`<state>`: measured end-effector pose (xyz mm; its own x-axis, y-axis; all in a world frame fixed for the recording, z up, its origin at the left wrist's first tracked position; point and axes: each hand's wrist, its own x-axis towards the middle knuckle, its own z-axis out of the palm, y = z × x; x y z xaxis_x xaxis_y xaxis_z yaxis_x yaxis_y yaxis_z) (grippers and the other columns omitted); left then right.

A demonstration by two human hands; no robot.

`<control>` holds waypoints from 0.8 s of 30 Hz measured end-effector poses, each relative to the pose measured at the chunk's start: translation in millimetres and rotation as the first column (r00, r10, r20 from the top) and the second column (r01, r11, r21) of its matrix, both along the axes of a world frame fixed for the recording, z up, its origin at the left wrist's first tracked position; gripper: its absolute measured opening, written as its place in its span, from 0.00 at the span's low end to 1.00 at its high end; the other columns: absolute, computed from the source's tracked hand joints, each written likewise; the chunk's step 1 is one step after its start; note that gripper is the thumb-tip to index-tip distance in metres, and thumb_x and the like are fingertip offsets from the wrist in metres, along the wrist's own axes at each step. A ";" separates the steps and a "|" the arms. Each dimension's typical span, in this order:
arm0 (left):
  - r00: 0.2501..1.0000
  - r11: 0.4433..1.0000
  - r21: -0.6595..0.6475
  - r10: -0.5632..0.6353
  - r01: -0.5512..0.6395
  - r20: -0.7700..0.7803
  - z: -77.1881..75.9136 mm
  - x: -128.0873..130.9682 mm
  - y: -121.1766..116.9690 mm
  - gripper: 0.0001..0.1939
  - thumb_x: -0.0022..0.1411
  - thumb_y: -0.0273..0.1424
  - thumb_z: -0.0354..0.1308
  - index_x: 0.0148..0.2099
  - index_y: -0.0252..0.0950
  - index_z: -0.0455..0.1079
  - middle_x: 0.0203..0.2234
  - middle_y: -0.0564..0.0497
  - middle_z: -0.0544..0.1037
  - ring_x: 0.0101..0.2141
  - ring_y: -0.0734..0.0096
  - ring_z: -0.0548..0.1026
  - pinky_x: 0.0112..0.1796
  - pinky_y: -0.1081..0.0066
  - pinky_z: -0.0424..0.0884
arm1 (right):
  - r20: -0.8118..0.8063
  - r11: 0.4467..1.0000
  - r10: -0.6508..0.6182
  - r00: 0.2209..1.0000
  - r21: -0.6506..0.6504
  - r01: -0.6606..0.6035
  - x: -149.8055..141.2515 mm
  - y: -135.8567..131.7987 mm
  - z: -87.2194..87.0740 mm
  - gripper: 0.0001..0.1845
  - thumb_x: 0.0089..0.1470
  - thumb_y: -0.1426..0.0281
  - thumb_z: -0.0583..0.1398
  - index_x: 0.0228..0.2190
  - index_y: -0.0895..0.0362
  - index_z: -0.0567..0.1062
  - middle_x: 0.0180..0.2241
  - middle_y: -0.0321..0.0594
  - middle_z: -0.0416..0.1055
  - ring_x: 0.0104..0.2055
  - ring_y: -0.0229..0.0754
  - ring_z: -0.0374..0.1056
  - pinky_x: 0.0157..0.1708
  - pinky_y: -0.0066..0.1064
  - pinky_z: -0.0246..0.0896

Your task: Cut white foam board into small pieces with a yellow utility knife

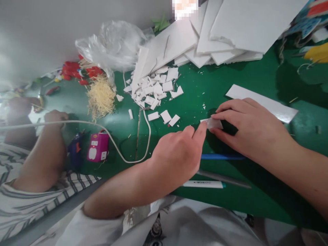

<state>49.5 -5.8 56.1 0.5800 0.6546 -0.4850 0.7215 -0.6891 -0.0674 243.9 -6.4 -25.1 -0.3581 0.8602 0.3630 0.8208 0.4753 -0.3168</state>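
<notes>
My left hand (180, 150) is mostly curled, its index finger stretched to the near end of a small white piece (214, 123) that looks like foam board. On the other end, the thumb and fingers of my right hand (252, 124) pinch the same piece, just above the green table (189, 99). What the left thumb does is hidden. Behind my right hand lies a long white strip (263, 102), partly covered by it. Several cut white pieces (166, 117) lie left of my hands, beside a heap of white scraps (153, 89).
White foam sheets (235, 27) are stacked at the back. Nearer me lie a blue rod (222, 156), a grey strip (225, 178) and a marker (205, 184). A white cable (120, 155) loops past a pink box (98, 147). Another person's arm (43, 153) rests at left.
</notes>
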 end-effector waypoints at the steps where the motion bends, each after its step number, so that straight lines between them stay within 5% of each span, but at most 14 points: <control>1: 1.000 1.000 -0.013 -0.007 0.007 -0.019 2.5 2.6 1.9 0.37 0.70 0.25 0.53 0.78 0.33 0.51 0.35 0.48 0.79 0.27 0.68 0.78 0.22 0.71 0.60 | -0.004 1.000 0.000 1.000 0.000 0.000 0.3 0.3 0.0 0.07 0.56 0.70 0.65 0.35 0.61 0.83 0.39 0.51 0.80 0.40 0.57 0.74 0.37 0.49 0.72; 7: 0.990 0.989 -0.060 -0.141 0.139 -0.030 15.6 9.7 12.1 0.32 0.70 0.22 0.50 0.74 0.24 0.58 0.42 0.39 0.82 0.35 0.64 0.80 0.23 0.70 0.57 | -0.028 0.997 0.074 0.997 -0.017 -0.074 7.0 3.4 0.0 0.09 0.60 0.67 0.63 0.35 0.59 0.82 0.40 0.50 0.81 0.39 0.56 0.75 0.37 0.49 0.72; 12: 0.994 0.994 0.019 -0.106 0.106 -0.004 22.2 10.5 17.7 0.22 0.71 0.24 0.51 0.64 0.28 0.72 0.33 0.45 0.81 0.29 0.67 0.77 0.26 0.71 0.62 | -0.033 0.995 0.069 0.997 -0.068 -0.071 10.5 5.3 -1.3 0.09 0.62 0.64 0.61 0.34 0.55 0.80 0.42 0.49 0.81 0.41 0.56 0.75 0.37 0.48 0.71; 18: 0.990 0.990 0.008 -0.141 0.141 0.002 25.9 13.5 16.5 0.18 0.68 0.20 0.52 0.55 0.32 0.77 0.29 0.48 0.79 0.27 0.66 0.75 0.25 0.69 0.58 | -0.035 0.991 0.046 0.998 -0.124 -0.051 10.0 6.2 -1.1 0.08 0.61 0.64 0.62 0.33 0.52 0.80 0.41 0.47 0.81 0.41 0.54 0.74 0.40 0.49 0.71; 24: 0.991 0.991 -0.040 -0.131 0.130 -0.010 22.0 11.6 9.8 0.28 0.65 0.19 0.55 0.67 0.27 0.69 0.40 0.43 0.84 0.31 0.65 0.80 0.21 0.69 0.57 | -0.026 0.992 0.040 0.999 -0.119 -0.042 8.6 5.4 -0.3 0.09 0.60 0.63 0.62 0.33 0.53 0.80 0.41 0.49 0.80 0.41 0.55 0.74 0.40 0.50 0.70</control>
